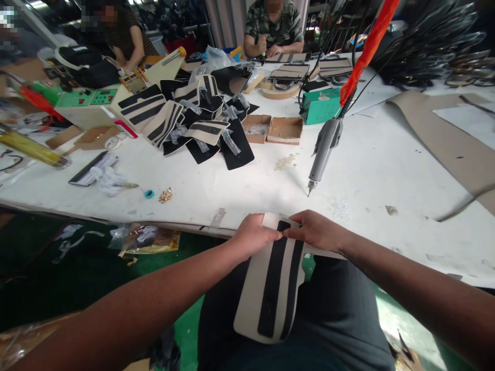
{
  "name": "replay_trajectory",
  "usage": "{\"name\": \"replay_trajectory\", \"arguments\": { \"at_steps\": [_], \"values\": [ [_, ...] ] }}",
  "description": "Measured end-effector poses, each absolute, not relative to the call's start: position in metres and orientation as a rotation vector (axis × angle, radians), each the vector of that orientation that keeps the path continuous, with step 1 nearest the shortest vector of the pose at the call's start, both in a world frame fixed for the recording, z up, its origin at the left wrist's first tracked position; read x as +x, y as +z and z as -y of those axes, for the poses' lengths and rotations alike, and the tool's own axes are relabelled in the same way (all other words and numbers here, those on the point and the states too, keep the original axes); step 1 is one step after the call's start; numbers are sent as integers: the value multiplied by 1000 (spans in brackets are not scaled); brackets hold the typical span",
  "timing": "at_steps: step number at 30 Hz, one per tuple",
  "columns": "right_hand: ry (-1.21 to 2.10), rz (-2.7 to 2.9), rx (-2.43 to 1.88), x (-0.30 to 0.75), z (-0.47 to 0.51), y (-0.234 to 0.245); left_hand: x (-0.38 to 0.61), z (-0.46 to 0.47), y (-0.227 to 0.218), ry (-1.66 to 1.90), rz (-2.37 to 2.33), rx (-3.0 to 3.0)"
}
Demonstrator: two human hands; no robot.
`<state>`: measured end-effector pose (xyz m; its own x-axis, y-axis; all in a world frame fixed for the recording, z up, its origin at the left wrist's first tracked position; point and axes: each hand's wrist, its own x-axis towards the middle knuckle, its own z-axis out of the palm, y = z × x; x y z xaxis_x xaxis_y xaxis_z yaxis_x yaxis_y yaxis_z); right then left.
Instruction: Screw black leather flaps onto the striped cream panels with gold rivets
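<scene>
A beige flat panel with black stripes (253, 293) slants from the table's front edge down over my lap. My left hand (255, 234) grips its upper left side, the thumb lying across a black stripe. On the upper right side, my right hand (311, 229) is closed on the same panel, with its thumb close to the left thumb. Whatever lies under the thumb tips is too small to make out. Beyond my hands, a grey electric screwdriver (327, 147) hangs tip down over the white table (386, 170).
Striped and black panels (207, 131) lie heaped at the middle back. Small cardboard boxes (285, 131) and a green box (320, 105) stand behind the screwdriver. Brass-coloured pieces (165, 195) lie at the left front. Two people work across the table, one in a camouflage shirt (286, 26).
</scene>
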<state>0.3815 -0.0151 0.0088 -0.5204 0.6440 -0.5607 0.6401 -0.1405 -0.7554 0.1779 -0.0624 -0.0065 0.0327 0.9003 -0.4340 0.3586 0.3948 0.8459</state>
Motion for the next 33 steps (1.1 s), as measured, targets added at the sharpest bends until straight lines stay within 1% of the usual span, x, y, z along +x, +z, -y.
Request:
{"name": "replay_trajectory", "arguments": {
  "at_steps": [7,18,24,28,30,33],
  "values": [
    [1638,2178,-1645,373,14,14,178,55,-8,572,-1593,1186],
    [1573,2241,-1678,366,9,5,176,43,5,451,-1627,1352],
    [1502,2325,-1687,362,6,13,172,39,9,376,-1646,1532],
    [1452,2389,-1676,358,4,15,165,42,10,333,-1754,1592],
    [1435,2408,-1674,356,3,16,164,48,9,344,-1832,1629],
    [1440,2417,-1669,354,3,17,165,59,1,481,-1819,1847]
  ]
}}
